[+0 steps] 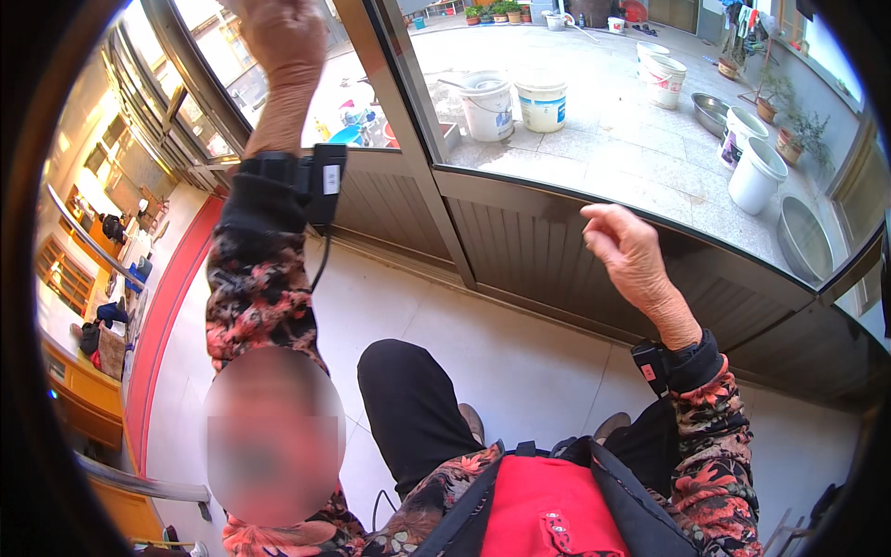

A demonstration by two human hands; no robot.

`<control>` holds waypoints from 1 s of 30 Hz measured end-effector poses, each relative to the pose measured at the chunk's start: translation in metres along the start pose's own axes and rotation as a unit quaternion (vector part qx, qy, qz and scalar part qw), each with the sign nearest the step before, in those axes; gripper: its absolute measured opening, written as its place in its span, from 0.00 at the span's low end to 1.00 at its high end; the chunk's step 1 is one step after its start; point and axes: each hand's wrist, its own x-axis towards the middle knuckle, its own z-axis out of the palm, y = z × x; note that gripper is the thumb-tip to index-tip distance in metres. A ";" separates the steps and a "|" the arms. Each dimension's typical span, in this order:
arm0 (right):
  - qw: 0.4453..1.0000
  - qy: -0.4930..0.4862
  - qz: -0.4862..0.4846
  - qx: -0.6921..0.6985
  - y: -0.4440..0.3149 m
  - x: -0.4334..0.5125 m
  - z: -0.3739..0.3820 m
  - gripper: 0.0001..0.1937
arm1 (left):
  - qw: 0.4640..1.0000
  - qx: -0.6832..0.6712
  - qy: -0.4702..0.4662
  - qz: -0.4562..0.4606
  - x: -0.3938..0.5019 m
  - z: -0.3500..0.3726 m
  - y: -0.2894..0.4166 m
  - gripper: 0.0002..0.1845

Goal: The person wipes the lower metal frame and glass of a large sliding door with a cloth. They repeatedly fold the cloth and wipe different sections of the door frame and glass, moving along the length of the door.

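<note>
My left hand (pixel 285 35) is raised at the top left, in front of a window pane (pixel 348 76); its fingers run out of the picture, so what they touch is hidden. My right hand (pixel 623 254) hangs before the lower metal panel (pixel 529 250) of the glazed partition, fingers curled loosely, with nothing visible in them. Both wrists wear black straps with small boxes, the left one (pixel 327 184) trailing a cable. Floral sleeves cover both arms. A red cloth (pixel 553 508) lies over my front, above my black trousers.
Beyond the glass, white buckets (pixel 487 108), a metal basin (pixel 804 237) and potted plants (pixel 790 146) stand in a paved yard. A red carpet strip (pixel 170 299) runs along the left. Curved metal rails (pixel 146 480) and wooden furniture (pixel 87 390) are at the left; people sit farther off.
</note>
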 end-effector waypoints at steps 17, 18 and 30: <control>0.951 0.209 -0.127 -0.190 0.025 0.000 -0.030 0.10 | 0.893 0.043 -0.382 -0.235 -0.304 -0.054 0.186 0.33; 0.949 0.216 -0.128 -0.190 0.023 0.001 -0.031 0.10 | 0.885 0.030 -0.393 -0.246 -0.310 -0.059 0.189 0.32; 0.941 0.244 -0.141 -0.190 0.016 0.007 -0.031 0.09 | 0.875 -0.093 -0.036 -0.473 -0.061 0.005 0.002 0.16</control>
